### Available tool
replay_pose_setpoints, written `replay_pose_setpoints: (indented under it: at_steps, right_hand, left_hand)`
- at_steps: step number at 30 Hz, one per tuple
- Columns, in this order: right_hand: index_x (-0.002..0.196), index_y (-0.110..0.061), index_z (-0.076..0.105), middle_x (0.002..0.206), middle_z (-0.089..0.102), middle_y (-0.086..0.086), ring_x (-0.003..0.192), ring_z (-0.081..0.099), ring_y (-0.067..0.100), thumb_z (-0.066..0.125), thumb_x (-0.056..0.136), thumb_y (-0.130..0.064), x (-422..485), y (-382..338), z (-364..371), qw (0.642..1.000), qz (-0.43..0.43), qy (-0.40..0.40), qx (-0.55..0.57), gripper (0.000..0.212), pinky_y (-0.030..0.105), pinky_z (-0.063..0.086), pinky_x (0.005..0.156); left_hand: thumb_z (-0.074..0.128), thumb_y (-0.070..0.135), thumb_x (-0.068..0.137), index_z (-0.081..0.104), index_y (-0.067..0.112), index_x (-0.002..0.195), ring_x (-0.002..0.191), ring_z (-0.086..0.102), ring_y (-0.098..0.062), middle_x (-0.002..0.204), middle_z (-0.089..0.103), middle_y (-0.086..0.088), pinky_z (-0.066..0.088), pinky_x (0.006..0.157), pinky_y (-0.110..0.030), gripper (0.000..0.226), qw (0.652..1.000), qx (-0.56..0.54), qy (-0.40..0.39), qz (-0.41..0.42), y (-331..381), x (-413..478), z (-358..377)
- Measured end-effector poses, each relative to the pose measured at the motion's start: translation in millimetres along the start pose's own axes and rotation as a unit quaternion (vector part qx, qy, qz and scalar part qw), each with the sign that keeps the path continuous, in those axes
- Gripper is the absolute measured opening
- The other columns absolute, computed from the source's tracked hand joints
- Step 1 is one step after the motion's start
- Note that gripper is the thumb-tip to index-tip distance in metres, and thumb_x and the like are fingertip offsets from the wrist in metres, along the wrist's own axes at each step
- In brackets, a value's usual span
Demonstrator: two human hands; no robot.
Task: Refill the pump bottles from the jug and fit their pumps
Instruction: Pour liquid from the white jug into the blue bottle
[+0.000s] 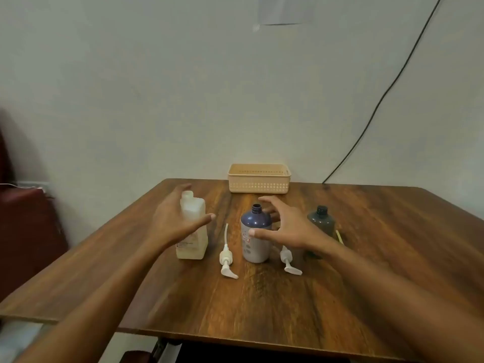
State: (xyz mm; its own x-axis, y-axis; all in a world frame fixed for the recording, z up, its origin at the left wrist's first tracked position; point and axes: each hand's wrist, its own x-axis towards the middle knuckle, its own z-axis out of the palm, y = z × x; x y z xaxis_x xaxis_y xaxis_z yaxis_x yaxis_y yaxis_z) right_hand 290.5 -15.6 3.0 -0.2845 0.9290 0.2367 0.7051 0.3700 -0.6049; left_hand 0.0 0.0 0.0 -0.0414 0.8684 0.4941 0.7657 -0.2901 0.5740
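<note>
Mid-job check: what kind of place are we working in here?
Probably a plain room in a home or small office, not a lab or factory. A wood-grain table stands against a bare pale wall, with a beige perforated plastic basket at its far edge and a black cable trailing down the wall.

A pale, plain wall [131, 87] fills the background; a black cable [387, 87] slants down its right side; a paper sheet [280, 10] hangs high up; a dark-grained wooden table [262, 305] stands against it; maroon furniture [28, 231] sits at left.
</note>
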Motion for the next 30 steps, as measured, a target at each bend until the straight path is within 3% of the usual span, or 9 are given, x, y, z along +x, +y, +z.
replay_pose_setpoints:
  at_steps: [4,8,11,14,18,22,30]
  right_hand:
    - [0.157,-0.031,0.035,0.156,0.053,-0.003,0.136,0.056,0.019,0.084,0.078,-0.060,-2,6,6,1.000,0.010,0.007,-0.003,0.099,0.033,0.054,0.104]
    - [0.154,-0.029,0.041,0.152,0.056,-0.005,0.135,0.056,0.017,0.087,0.076,-0.056,2,13,14,0.999,0.024,0.006,0.039,0.094,0.032,0.053,0.105]
    - [0.144,-0.029,0.052,0.142,0.062,-0.008,0.125,0.059,0.010,0.091,0.073,-0.054,3,16,18,0.997,0.036,0.025,0.065,0.085,0.020,0.053,0.091]
    - [0.136,-0.028,0.059,0.133,0.065,-0.011,0.116,0.059,0.006,0.094,0.071,-0.049,2,17,21,0.994,0.040,0.056,0.083,0.077,0.011,0.046,0.078]
    - [0.133,-0.027,0.063,0.133,0.068,-0.008,0.120,0.063,0.011,0.096,0.066,-0.051,4,19,22,0.992,0.032,0.082,0.094,0.079,0.019,0.052,0.087]
    - [0.130,-0.028,0.064,0.129,0.070,-0.009,0.118,0.066,0.012,0.097,0.062,-0.052,7,7,6,0.983,0.016,0.109,0.145,0.079,0.035,0.059,0.097]
    - [0.131,-0.020,0.065,0.125,0.071,-0.006,0.111,0.068,0.011,0.095,0.069,-0.046,23,-36,-44,0.967,-0.041,0.173,0.185,0.074,0.029,0.061,0.088]
  left_hand:
    - [0.087,0.059,0.063,0.033,0.030,0.150,0.125,0.056,-0.033,0.148,0.049,-0.007,0.055,0.095,-0.052,0.107,0.997,-0.052,0.024,-0.049,-14,-11,8]
    - [0.085,0.063,0.064,0.036,0.028,0.148,0.123,0.057,-0.026,0.143,0.053,-0.001,0.057,0.093,-0.048,0.103,0.993,-0.103,0.010,-0.064,-29,-21,14]
    - [0.081,0.065,0.067,0.041,0.027,0.146,0.117,0.057,-0.016,0.138,0.058,0.002,0.057,0.091,-0.043,0.097,0.989,-0.129,0.009,-0.068,-35,-25,20]
    - [0.079,0.068,0.063,0.047,0.023,0.143,0.115,0.061,-0.019,0.134,0.062,0.000,0.058,0.089,-0.040,0.097,0.990,-0.122,0.029,-0.067,-33,-25,20]
    - [0.076,0.081,0.054,0.052,0.024,0.135,0.105,0.063,-0.017,0.125,0.065,0.001,0.058,0.081,-0.035,0.103,0.989,-0.129,0.052,-0.045,-25,-17,14]
    - [0.081,0.075,0.060,0.051,0.031,0.126,0.099,0.066,-0.013,0.115,0.064,0.009,0.061,0.075,-0.031,0.085,0.989,-0.135,0.054,0.001,-7,2,3]
    - [0.084,0.065,0.065,0.050,0.027,0.121,0.096,0.068,-0.010,0.109,0.066,0.010,0.064,0.071,-0.032,0.077,0.983,-0.175,0.031,0.055,38,28,-11]
